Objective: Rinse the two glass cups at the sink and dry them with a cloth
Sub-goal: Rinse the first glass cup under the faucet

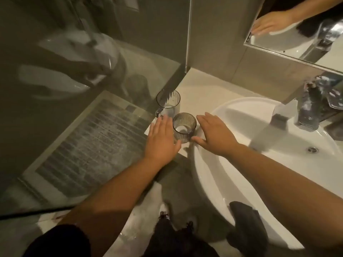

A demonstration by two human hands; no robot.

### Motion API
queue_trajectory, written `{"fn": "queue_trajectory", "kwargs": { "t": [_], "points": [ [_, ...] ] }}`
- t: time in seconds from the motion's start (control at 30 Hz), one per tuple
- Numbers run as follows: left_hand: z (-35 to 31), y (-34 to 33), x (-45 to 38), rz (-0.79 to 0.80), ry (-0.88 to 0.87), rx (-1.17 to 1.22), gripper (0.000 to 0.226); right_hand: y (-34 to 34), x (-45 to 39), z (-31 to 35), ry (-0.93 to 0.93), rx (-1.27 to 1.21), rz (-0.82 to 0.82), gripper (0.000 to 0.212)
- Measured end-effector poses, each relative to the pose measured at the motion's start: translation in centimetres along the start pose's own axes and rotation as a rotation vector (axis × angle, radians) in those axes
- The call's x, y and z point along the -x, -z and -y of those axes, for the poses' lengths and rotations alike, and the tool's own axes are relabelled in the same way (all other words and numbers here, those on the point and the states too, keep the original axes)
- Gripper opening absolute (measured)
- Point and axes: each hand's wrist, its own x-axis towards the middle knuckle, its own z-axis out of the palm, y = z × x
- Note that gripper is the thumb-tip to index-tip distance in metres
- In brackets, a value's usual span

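Beside sink, ribbed cup between open hands, dark cloth on rim

Narrow counter strip hemmed in: glass partition on the left, wall behind, white basin bulging in from the right. Two glass cups upright on that strip, near ribbed cup flanked by left hand and right hand, both spread flat; far cup close behind it, against the partition. Open bowl clear toward the drain. Faucet overhanging the basin's far side. Dark cloth draped on the near rim.
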Motion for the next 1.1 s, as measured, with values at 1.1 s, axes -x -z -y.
{"fn": "queue_trajectory", "kwargs": {
  "t": [1.1],
  "points": [
    [-4.0, 6.5, -6.0, 0.133, -0.277, 0.739, 0.088, 9.3, 4.1, 0.7, -0.285, -0.524, -0.360, 0.064]
  ]
}}
